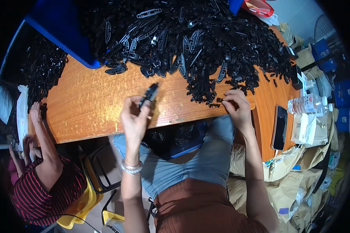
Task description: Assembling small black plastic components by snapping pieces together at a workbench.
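My left hand (135, 116) is closed on an elongated black plastic part (149, 94), held tilted just above the table near its front edge. To the right, my right hand (237, 108) pinches a small black plastic piece (219, 100) at the near edge of the pile of small black pieces (201, 91). Beyond my hands spreads a large heap of long black plastic parts (155, 39), some with shiny, pierced faces. The exact kind of these parts cannot be made out.
A blue bin (62, 33) leans over the wooden table (85, 105) at the far left. On the right lie a phone (280, 128) with a cable and a clear plastic bottle (305, 104). Another person in a striped top (46, 186) works at left. Brown paper sacks (287, 190) fill the lower right.
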Motion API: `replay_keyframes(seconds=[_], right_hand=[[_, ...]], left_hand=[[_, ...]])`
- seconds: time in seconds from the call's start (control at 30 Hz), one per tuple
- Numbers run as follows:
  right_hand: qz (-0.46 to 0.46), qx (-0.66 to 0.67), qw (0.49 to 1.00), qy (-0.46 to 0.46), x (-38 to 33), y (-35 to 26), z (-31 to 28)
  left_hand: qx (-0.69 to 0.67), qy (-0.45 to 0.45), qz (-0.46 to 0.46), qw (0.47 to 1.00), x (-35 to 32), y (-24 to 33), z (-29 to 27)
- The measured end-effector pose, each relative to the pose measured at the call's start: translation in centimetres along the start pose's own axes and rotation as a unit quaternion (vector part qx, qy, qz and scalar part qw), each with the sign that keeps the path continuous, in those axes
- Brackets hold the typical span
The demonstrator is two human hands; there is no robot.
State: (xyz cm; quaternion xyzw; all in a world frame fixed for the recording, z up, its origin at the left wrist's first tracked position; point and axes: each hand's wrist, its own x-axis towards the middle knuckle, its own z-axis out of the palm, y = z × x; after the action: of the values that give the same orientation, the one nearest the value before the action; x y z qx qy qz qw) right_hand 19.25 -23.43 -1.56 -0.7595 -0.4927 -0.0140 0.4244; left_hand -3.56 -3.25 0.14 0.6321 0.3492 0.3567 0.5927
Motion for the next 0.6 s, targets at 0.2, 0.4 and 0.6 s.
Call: replay_keyframes(seconds=[0.2, 0.4, 0.6], right_hand=[[0.211, 0.329, 0.913, 0.119, -1.4, -2.8, 0.4], [0.217, 0.483, 0.848, -0.002, -1.6, -10.4, 2.7], [0.182, 0.423, 0.888, -0.001, -1.4, -11.0, 4.2]], left_hand=[[-0.097, -0.065, 0.013, 0.993, -4.5, 1.2, 4.2], [-0.021, -0.071, 0.052, 0.996, -6.1, 1.3, 5.3], [-0.159, -0.138, -0.052, 0.976, -7.1, 2.4, 4.4]])
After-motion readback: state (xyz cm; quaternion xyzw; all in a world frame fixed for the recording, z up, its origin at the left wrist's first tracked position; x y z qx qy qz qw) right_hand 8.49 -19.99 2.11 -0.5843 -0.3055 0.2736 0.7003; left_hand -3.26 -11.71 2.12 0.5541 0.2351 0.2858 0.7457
